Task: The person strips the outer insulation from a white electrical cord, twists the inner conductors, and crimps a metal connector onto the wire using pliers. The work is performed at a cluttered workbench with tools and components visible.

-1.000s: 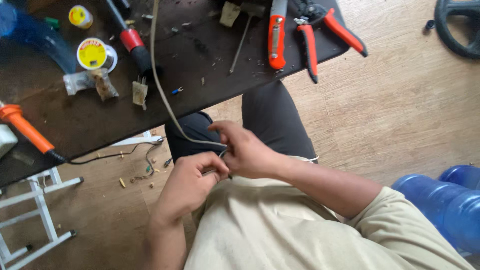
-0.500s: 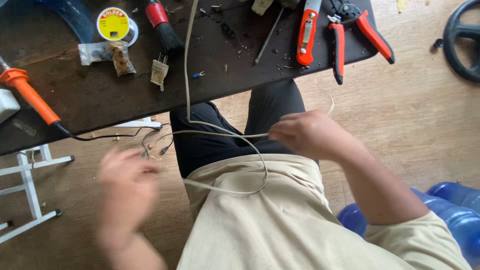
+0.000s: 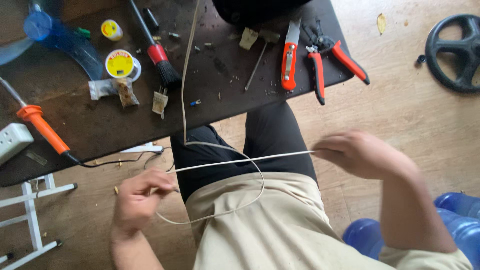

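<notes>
Since half a second ago my right hand [image 3: 367,155] has swung out over the wood floor and my left hand [image 3: 140,200] has steadied low beside my knee, drawing the thin white cable [image 3: 240,161] taut across my dark trousers; both hands are closed, pinching that cable. From the head view, its smooth slack loops over my beige shirt and runs up onto the scuffed dark table [image 3: 225,105]. On the table lie a round yellow-labelled solder spool [image 3: 121,64], an orange-handled soldering iron [image 3: 42,127] and red-handled pliers [image 3: 332,62].
</notes>
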